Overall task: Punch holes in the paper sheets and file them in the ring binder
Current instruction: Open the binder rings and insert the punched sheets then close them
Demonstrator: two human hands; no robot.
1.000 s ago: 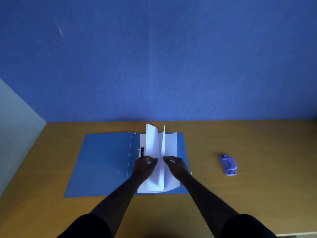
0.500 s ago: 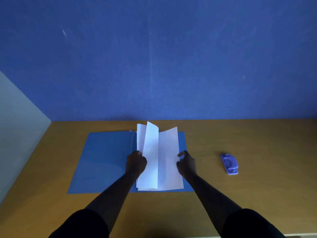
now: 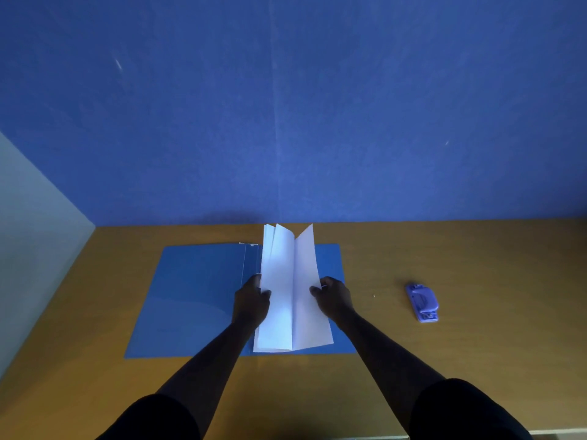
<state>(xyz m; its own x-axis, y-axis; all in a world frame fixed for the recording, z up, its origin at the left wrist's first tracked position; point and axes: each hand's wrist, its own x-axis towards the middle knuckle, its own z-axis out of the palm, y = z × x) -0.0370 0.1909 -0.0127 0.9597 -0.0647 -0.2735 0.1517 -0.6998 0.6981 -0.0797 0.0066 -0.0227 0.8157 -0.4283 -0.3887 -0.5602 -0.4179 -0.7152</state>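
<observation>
Your left hand (image 3: 252, 296) held the left edge of the paper sheets (image 3: 290, 290) beside the spine, thumb over the top sheet, while your right hand (image 3: 333, 296) pinched the right edge. Half a second before, that right hand stood clear of the sheets; its grip had since closed on them. The sheets stood fanned and part raised over the right half of the open binder (image 3: 197, 296) on the worktop (image 3: 476, 344). Seating on the rings appeared incomplete. The hole punch (image 3: 422, 301) lay well apart, untouched

White paper sheets (image 3: 287, 293) held w/ left hand (image 3: 252, 298) & right hand (image 3: 333, 296) over open blue binder (image 3: 190, 296); hole punch (image 3: 422, 301) seen right on bench (image 3: 476, 344).
</observation>
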